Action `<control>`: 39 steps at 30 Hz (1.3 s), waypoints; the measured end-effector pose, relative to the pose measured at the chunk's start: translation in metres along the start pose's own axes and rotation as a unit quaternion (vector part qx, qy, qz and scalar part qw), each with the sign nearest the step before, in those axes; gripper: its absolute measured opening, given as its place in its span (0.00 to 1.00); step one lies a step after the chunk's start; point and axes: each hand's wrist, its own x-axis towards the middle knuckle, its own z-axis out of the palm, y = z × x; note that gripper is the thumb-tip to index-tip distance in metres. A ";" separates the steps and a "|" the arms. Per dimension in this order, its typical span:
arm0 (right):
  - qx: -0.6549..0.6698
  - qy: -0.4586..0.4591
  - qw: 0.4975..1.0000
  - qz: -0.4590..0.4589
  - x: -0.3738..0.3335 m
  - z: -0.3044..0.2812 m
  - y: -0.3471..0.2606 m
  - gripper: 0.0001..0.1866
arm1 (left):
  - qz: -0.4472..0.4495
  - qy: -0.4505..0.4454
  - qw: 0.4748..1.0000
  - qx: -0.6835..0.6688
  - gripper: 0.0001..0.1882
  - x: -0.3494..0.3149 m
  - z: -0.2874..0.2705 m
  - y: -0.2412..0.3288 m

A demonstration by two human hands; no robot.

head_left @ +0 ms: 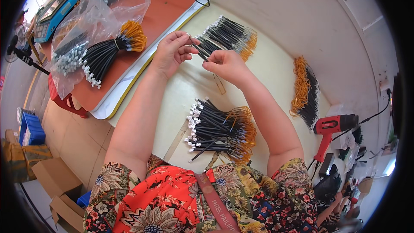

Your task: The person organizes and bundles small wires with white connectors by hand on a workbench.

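Observation:
Both hands meet over the pale table, holding one black-sleeved cable whose orange wire loop hangs below. My left hand pinches its upper end between thumb and fingers. Around the sleeve's lower part, my right hand has its thumb and forefinger closed. Behind the hands lies a row of similar cables with orange ends to the right. Nearer to me is a loose pile of cables, white connectors on the left and orange loops on the right.
A tied cable bundle and a clear plastic bag lie on the red-brown table at left, near a blue scale. At right are another cable row and a red heat gun. Cardboard boxes stand lower left.

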 end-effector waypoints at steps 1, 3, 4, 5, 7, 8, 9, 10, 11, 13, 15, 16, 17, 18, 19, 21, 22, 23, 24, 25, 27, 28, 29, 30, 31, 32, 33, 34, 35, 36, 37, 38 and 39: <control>0.002 0.002 1.000 -0.005 0.001 0.001 0.001 0.14 | 0.000 0.004 1.000 0.002 0.06 0.000 0.000 0.000; 0.000 0.003 1.000 -0.005 0.001 0.002 0.001 0.13 | 0.001 0.004 1.000 0.001 0.06 -0.001 -0.001 0.001; -0.001 0.005 1.000 -0.005 0.001 0.001 0.001 0.13 | 0.001 0.005 1.000 0.001 0.06 -0.001 0.000 0.001; 0.000 0.005 1.000 -0.004 0.001 0.001 0.001 0.13 | 0.001 0.004 1.000 0.001 0.06 -0.001 0.000 0.001; -0.010 0.008 1.000 -0.003 0.000 0.000 -0.001 0.13 | 0.001 0.007 1.000 0.001 0.05 -0.002 0.001 0.001; -0.010 0.008 1.000 -0.003 0.000 0.000 -0.001 0.13 | 0.001 0.007 1.000 0.001 0.05 -0.001 0.001 0.001; -0.016 0.010 1.000 -0.003 0.000 0.000 -0.001 0.13 | 0.000 0.006 1.000 0.006 0.07 -0.001 0.000 0.001; -0.022 0.011 1.000 -0.002 0.001 0.000 -0.001 0.13 | -0.002 0.005 1.000 0.012 0.08 -0.001 0.000 0.001; -0.022 0.011 1.000 -0.002 0.001 0.000 -0.001 0.13 | -0.002 0.005 1.000 0.012 0.08 -0.001 0.001 0.001; -0.057 0.020 0.998 0.000 0.000 0.000 -0.004 0.12 | 0.012 0.074 0.996 0.041 0.12 -0.001 0.003 0.002; -0.127 0.031 0.991 -0.025 -0.001 0.001 -0.003 0.12 | 0.026 0.114 0.992 0.055 0.13 0.002 -0.003 0.000; -0.196 0.042 0.978 -0.051 0.000 0.003 -0.003 0.11 | 0.040 0.154 0.985 0.070 0.14 0.003 -0.005 0.000; -0.196 0.041 0.978 -0.051 0.000 0.004 -0.002 0.11 | 0.050 0.171 0.981 0.070 0.15 0.003 -0.006 0.000; -0.246 0.052 0.966 -0.066 0.001 0.007 0.000 0.10 | 0.049 0.172 0.981 0.070 0.15 0.004 -0.007 0.000; -0.295 0.062 0.950 -0.080 0.002 0.010 0.001 0.10 | 0.053 0.173 0.981 0.071 0.15 0.004 -0.009 0.000; -0.313 0.065 0.944 -0.077 0.006 0.014 0.001 0.09 | 0.056 0.174 0.980 0.072 0.14 0.004 -0.011 -0.001; -0.329 0.069 0.939 -0.072 0.008 0.015 0.002 0.09 | 0.053 0.177 0.980 0.074 0.14 0.004 -0.010 -0.001; -0.329 0.069 0.939 -0.071 0.009 0.014 0.005 0.09 | 0.050 0.180 0.980 0.075 0.14 0.004 -0.008 -0.001; -0.351 0.086 0.930 -0.065 0.010 0.013 0.008 0.09 | 0.050 0.179 0.980 0.075 0.14 0.005 -0.007 -0.001; -0.373 0.102 0.920 -0.061 0.010 0.013 0.008 0.10 | 0.049 0.181 0.979 0.077 0.14 0.004 -0.006 -0.001; -0.367 0.112 0.919 -0.087 0.001 0.007 0.008 0.09 | 0.049 0.183 0.979 0.078 0.14 0.005 -0.006 -0.002; -0.362 0.123 0.917 -0.111 -0.007 0.003 0.006 0.09 | 0.053 0.175 0.981 0.071 0.14 0.006 -0.007 -0.003; -0.361 0.121 0.918 -0.113 -0.017 0.000 0.001 0.09 | 0.059 0.170 0.982 0.065 0.14 0.006 -0.009 -0.003; -0.329 0.010 0.942 -0.074 -0.028 -0.004 -0.006 0.08 | 0.059 0.172 0.981 0.065 0.14 0.004 -0.011 -0.002; -0.293 -0.098 0.951 -0.033 -0.039 -0.006 -0.009 0.08 | 0.056 0.176 0.980 0.070 0.13 0.003 -0.012 -0.002; -0.307 -0.165 0.936 -0.053 -0.048 -0.005 -0.008 0.08 | 0.051 0.177 0.980 0.074 0.13 0.004 -0.011 -0.002; -0.319 -0.231 0.916 -0.074 -0.056 -0.004 -0.006 0.08 | 0.051 0.175 0.981 0.073 0.13 0.004 -0.011 -0.002; -0.305 -0.233 0.917 -0.104 -0.064 -0.003 -0.001 0.07 | 0.044 0.167 0.982 0.073 0.13 0.005 -0.011 -0.003; -0.305 -0.231 0.918 -0.104 -0.067 -0.001 0.003 0.07 | 0.038 0.159 0.984 0.073 0.12 0.005 -0.010 -0.003; -0.315 -0.213 0.916 -0.125 -0.068 0.001 0.007 0.07 | 0.038 0.157 0.984 0.074 0.12 0.005 -0.010 -0.004; -0.325 -0.196 0.913 -0.148 -0.068 0.003 0.007 0.07 | 0.037 0.151 0.985 0.075 0.12 0.005 -0.010 -0.003; -0.325 -0.195 0.913 -0.148 -0.070 0.002 0.005 0.07 | 0.036 0.146 0.986 0.076 0.11 0.004 -0.011 -0.003; -0.328 -0.202 0.912 -0.137 -0.072 -0.001 0.001 0.06 | 0.037 0.146 0.986 0.076 0.11 0.004 -0.012 -0.002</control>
